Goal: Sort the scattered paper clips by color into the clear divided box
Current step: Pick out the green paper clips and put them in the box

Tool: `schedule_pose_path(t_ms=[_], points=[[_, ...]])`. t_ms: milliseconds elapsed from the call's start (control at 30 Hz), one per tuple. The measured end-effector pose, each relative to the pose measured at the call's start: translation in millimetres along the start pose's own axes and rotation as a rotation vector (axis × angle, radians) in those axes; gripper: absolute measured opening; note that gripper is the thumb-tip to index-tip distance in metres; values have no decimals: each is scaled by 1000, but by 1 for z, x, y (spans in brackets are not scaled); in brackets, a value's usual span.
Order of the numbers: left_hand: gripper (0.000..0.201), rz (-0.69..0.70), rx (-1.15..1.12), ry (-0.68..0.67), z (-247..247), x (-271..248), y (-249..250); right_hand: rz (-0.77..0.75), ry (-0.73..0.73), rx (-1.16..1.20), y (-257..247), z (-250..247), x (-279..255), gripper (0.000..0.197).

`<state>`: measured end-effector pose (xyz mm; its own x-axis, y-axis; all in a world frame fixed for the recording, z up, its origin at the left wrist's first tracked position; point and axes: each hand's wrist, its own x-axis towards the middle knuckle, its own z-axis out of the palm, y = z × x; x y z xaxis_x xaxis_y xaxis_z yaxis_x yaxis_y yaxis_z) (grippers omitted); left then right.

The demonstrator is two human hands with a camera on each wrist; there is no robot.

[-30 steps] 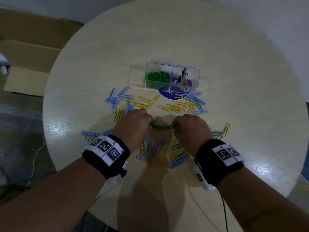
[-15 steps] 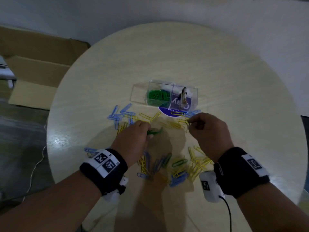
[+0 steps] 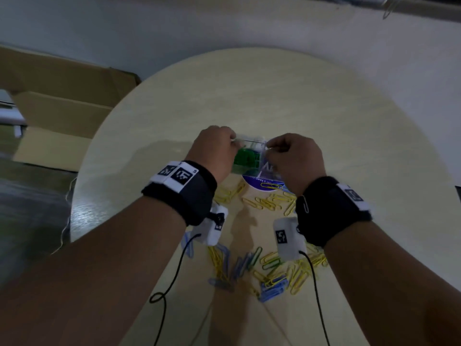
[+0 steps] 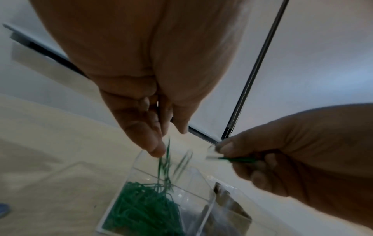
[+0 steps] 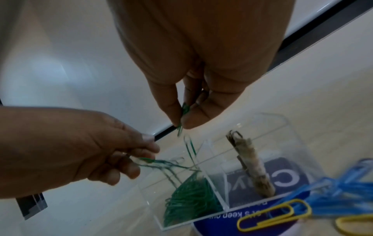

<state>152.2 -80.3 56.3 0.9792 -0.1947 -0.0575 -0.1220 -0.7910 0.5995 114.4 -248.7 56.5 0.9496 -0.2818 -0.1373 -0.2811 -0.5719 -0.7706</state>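
Pale round wooden table (image 3: 249, 96); clear plastic box (image 5: 217, 194) half hidden behind both hands; left hand (image 3: 214, 148) pinching blurred green wire clips (image 5: 153, 161); right hand (image 3: 296, 158) pinching 1 green clip (image 5: 184, 110).

The left hand (image 3: 214, 148) and right hand (image 3: 295, 158) hide most of the clear box (image 3: 252, 143); green clips (image 4: 165, 161) under them blur.

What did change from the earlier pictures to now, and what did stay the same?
Both hands rose from the scattered clips and moved forward over the clear box. The left hand and right hand each still pinch green clips above its green compartment. The box, its green pile, the loose yellow clips and blue clips stayed put.
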Motion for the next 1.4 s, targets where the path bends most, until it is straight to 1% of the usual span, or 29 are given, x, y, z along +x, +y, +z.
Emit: schedule_pose_path(t_ms=[100, 167, 233, 300, 367, 467, 500, 533, 567, 633, 667, 700, 767, 867, 933, 967, 1033, 1067, 1100, 1133, 1200, 1267, 1300, 1400], points=[[23, -19, -158, 93, -3, -5, -7, 7, -71, -3, -3, 13, 6, 20], [23, -35, -234, 140, -9, -14, -13, -25, -37, -39, -2, 10, 2, 20], [22, -20, -201, 138, -15, -27, -20, -56, 19, -26, 2, -2, -8, 18], [21, 40, -111, 92, -17, -50, -22, -76, 40, -14, 13, -18, -29, 15], [20, 163, -69, -1, -10, -85, -21, -97, 43, -75, 36, -33, -58, 13], [24, 404, 49, -266, 20, -149, -21, -155, 16, -226, 81, -48, -118, 17], [31, 450, 108, -360, 32, -169, -23, -193, -16, -310, 95, -49, -138, 20], [39, 470, 169, -432, 42, -188, -25, -220, -71, -405, 107, -49, -157, 28], [48, 473, 228, -474, 50, -202, -29, -242, -144, -489, 117, -47, -174, 40], [60, 453, 335, -488, 58, -219, -35, -240, -317, -620, 130, -39, -199, 65], [63, 436, 364, -476, 60, -223, -38, -216, -382, -657, 131, -33, -206, 73], [64, 421, 379, -458, 60, -223, -40, -193, -419, -671, 130, -29, -211, 79], [61, 392, 390, -428, 59, -220, -44, -194, -438, -678, 127, -20, -214, 83], [55, 324, 373, -369, 56, -213, -45, -241, -421, -655, 120, -18, -211, 80], [49, 300, 332, -302, 52, -209, -37, -259, -334, -546, 122, -28, -209, 69], [46, 310, 308, -268, 50, -210, -31, -273, -258, -477, 126, -36, -208, 62], [41, 390, 277, -250, 51, -218, -17, -288, -87, -380, 143, -55, -204, 46], [41, 439, 279, -276, 55, -226, -12, -274, -35, -365, 153, -64, -203, 42], [42, 468, 292, -317, 61, -235, -9, -250, -20, -380, 161, -70, -203, 42], [46, 465, 311, -361, 66, -244, -8, -227, -40, -423, 168, -74, -203, 48], [57, 416, 359, -432, 75, -257, -9, -234, -151, -557, 175, -74, -207, 63], [62, 413, 399, -461, 78, -264, -12, -256, -262, -662, 176, -72, -213, 70], [62, 426, 401, -467, 78, -266, -13, -264, -284, -678, 175, -72, -216, 68], [55, 479, 357, -472, 76, -274, -15, -317, -281, -645, 170, -71, -223, 54]])
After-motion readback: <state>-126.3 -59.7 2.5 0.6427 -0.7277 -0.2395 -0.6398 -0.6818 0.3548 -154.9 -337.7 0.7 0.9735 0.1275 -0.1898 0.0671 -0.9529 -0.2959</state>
